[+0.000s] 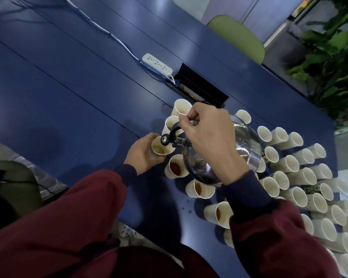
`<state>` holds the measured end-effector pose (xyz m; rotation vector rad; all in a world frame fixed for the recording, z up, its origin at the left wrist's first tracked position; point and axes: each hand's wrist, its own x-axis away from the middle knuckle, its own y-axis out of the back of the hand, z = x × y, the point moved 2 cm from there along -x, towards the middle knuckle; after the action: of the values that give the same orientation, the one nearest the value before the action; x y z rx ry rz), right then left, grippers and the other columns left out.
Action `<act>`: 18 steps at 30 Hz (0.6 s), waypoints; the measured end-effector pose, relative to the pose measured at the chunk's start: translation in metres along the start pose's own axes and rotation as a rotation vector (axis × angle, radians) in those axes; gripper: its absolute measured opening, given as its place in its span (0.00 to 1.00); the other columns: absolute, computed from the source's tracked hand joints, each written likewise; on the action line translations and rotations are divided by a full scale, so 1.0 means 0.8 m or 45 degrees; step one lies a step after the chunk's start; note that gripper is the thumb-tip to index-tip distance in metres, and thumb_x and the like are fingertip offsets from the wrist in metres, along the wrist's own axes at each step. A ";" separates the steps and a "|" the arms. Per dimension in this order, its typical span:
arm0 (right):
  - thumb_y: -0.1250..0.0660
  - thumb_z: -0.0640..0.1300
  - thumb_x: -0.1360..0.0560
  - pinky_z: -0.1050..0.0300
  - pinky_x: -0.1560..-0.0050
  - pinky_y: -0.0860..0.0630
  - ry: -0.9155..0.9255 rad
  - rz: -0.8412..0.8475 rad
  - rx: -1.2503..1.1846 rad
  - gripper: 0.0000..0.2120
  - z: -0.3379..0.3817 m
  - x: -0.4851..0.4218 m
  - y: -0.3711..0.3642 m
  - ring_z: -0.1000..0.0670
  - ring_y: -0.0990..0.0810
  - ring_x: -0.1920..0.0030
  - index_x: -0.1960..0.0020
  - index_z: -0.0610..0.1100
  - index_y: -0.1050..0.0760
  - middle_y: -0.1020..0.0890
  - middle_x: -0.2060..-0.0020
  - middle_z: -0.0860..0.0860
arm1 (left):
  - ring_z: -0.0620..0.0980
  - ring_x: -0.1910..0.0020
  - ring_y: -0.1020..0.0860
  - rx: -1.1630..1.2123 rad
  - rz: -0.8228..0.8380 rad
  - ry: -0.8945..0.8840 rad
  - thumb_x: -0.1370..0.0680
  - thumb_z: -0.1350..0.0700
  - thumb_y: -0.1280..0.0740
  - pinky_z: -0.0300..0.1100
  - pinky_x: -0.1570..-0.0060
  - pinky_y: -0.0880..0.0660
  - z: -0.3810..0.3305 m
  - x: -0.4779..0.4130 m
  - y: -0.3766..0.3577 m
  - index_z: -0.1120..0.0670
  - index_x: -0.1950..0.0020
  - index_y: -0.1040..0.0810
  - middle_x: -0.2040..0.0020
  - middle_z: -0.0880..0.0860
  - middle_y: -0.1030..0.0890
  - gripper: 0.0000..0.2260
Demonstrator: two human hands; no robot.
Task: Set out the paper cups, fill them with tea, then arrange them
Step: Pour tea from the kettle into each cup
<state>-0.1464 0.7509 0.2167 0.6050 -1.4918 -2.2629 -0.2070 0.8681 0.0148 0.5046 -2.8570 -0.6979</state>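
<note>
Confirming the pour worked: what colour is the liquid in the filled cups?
Amber-brown, clearest in the head view in the cup beside the kettle.

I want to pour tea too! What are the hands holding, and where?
The right hand grips the kettle by its top handle. The left hand holds a paper cup round its side, under the spout.
</note>
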 end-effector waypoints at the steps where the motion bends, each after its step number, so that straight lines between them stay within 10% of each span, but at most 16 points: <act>1: 0.33 0.52 0.23 0.54 0.66 0.29 -0.006 0.002 0.006 0.12 0.001 0.001 0.002 0.50 0.23 0.68 0.61 0.47 0.24 0.22 0.72 0.52 | 0.51 0.50 0.21 0.006 0.009 -0.008 0.37 0.38 0.29 0.50 0.50 0.24 -0.001 0.001 0.001 0.49 0.41 0.24 0.48 0.46 0.18 0.28; 18: 0.35 0.52 0.21 0.46 0.59 0.22 -0.080 -0.054 0.156 0.11 0.016 -0.004 0.018 0.45 0.21 0.61 0.58 0.46 0.22 0.18 0.67 0.50 | 0.46 0.54 0.21 -0.074 0.053 -0.049 0.30 0.49 0.23 0.49 0.50 0.22 0.001 -0.014 0.007 0.46 0.43 0.24 0.51 0.43 0.19 0.19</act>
<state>-0.1500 0.7568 0.2348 0.6106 -1.6729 -2.2537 -0.1985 0.8770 0.0164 0.4264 -2.8637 -0.7894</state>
